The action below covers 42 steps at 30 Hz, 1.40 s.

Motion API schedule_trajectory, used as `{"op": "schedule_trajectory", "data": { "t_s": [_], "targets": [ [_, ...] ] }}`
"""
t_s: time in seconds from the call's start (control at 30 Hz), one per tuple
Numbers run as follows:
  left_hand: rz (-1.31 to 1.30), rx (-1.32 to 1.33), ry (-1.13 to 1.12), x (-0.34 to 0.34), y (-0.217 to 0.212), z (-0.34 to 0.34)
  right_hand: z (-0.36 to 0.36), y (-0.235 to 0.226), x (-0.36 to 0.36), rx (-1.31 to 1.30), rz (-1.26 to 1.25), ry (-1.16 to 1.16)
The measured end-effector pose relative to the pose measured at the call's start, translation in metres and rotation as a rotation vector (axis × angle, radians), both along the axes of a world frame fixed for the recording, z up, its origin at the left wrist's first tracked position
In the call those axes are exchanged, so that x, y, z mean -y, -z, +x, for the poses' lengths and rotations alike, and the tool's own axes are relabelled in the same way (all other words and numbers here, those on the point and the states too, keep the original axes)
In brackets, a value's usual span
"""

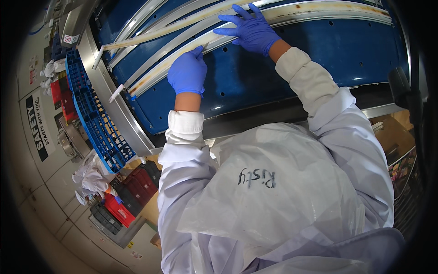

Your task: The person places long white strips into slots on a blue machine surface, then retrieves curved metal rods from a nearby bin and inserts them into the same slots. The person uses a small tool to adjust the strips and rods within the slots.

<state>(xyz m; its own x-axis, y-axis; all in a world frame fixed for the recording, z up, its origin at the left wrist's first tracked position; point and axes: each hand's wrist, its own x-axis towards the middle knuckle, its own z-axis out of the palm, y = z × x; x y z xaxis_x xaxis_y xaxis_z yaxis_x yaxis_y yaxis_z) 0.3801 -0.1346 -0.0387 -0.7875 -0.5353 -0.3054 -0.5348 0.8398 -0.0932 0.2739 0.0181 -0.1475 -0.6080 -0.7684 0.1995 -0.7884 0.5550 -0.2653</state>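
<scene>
Both my hands wear blue gloves and are over a blue panel with small holes [315, 59], crossed by long pale rails. My left hand [187, 73] is closed, with its thumb and index finger pinched at the near edge of the nearest rail [157, 73]. Whatever lies between those fingertips is too small to make out. My right hand [258, 34] rests farther right, fingers spread across the same rail. Brown stains mark this rail near its ends. Behind it runs another long pale strip [171, 28], also stained brown.
A metal frame [114, 100] borders the panel on the left, with a blue plastic grid [93, 114] beside it. Beyond are red crates [119, 211], dark crates and a person in white [95, 176]. A black post [401, 86] stands at the right.
</scene>
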Motion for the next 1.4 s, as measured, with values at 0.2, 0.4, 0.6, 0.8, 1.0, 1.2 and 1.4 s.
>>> {"op": "schedule_trajectory", "data": {
  "t_s": [0.2,0.4,0.6,0.8,1.0,1.2,1.4],
  "targets": [
    [-0.033,0.016,0.048,-0.006,-0.008,-0.005,-0.004,0.001,0.0,-0.037,-0.012,0.0],
    [0.071,0.012,0.004,-0.012,-0.038,-0.006,-0.005,0.0,-0.007,-0.037,-0.096,-0.012],
    [0.057,-0.052,0.055,-0.021,-0.034,-0.008,-0.005,-0.005,-0.009,-0.017,-0.07,-0.003],
    [0.021,-0.082,0.053,-0.016,-0.006,-0.006,-0.003,-0.002,-0.008,-0.005,-0.106,0.002],
    [0.031,-0.122,0.115,-0.018,-0.011,-0.002,-0.007,-0.003,-0.01,-0.011,-0.093,-0.007],
    [0.095,-0.062,0.018,-0.028,-0.016,-0.009,-0.003,-0.006,-0.012,-0.005,-0.051,0.009],
    [0.076,-0.07,0.044,-0.033,-0.011,-0.006,-0.002,-0.003,-0.011,0.018,-0.067,-0.012]
  ]
}}
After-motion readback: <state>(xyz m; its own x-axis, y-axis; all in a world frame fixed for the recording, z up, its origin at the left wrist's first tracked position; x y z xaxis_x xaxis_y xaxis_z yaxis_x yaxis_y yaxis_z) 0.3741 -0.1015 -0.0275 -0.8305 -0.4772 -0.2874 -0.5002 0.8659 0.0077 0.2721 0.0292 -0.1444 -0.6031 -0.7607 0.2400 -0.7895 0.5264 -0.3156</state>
